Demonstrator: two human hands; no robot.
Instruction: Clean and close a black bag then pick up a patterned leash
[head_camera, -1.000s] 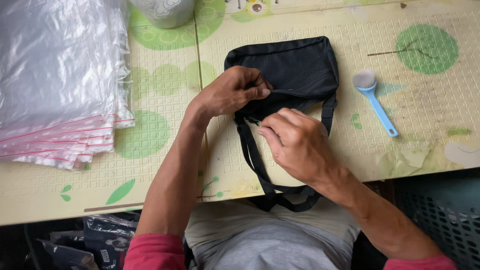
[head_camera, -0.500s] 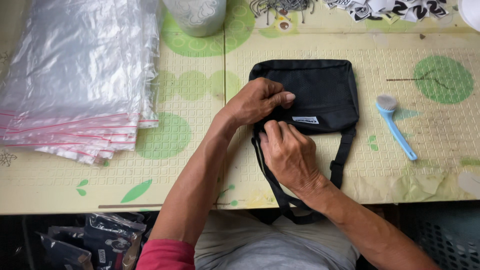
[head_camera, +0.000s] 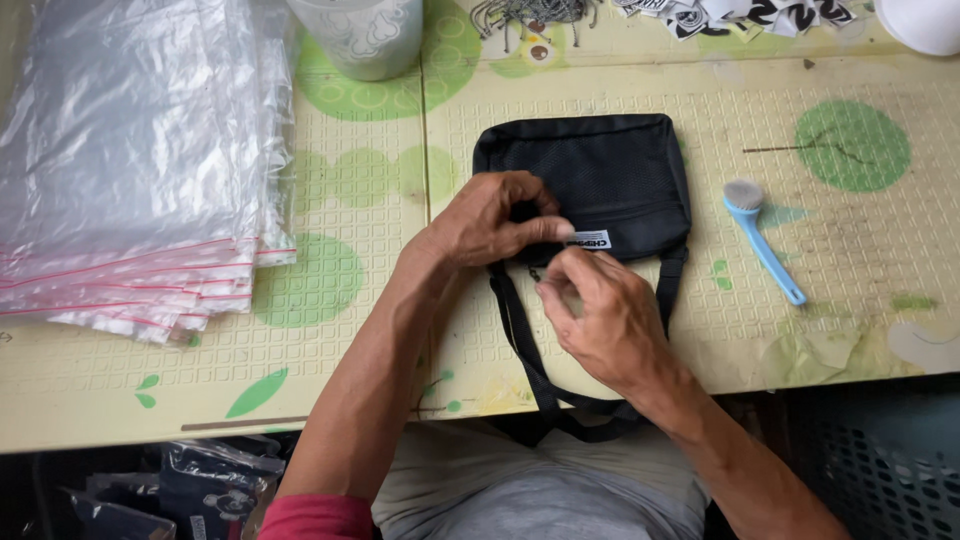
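The black bag (head_camera: 600, 180) is laid flat on the table (head_camera: 330, 390). Its near edge is now pinched by the left hand (head_camera: 495, 220). The right hand (head_camera: 600, 315) has been moved closer, fingers pressed together at the zipper.

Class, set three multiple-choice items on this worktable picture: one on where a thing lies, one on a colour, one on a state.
1. Where does the brush lie?
A. right of the black bag
B. on the plastic bags
C. inside the cup

2. What colour is the brush handle?
A. red
B. blue
C. black

3. How do the hands stand?
A. both lifted clear of the bag
B. both at the bag's near edge
C. one holds the brush

Answers: 1 A, the brush rests on the table mat to the bag's right. 2 B, the handle is light blue. 3 B, the left hand and right hand pinch at the bag's near edge.
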